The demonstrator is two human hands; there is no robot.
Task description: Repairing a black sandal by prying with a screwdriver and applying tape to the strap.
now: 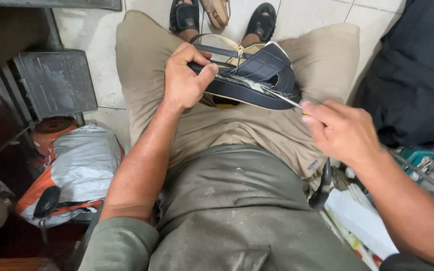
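A dark navy sandal (257, 83) with a quilted strap lies on its side across my lap, its sole edge turned toward me. My left hand (184, 78) grips its heel end, thumb pressed on the sole. My right hand (340, 130) holds a thin metal tool (280, 98) whose tip reaches into the gap between sole and upper, where a pale smear shows. My knees in beige trousers (322, 55) support the sandal.
My feet in black sandals (184, 17) rest on the tiled floor, with a tan sandal (217, 11) between them. A grey and orange bag (76, 165) lies at the left beside a dark metal plate (56, 80). Dark cloth (418, 70) and assorted tools (423, 160) crowd the right.
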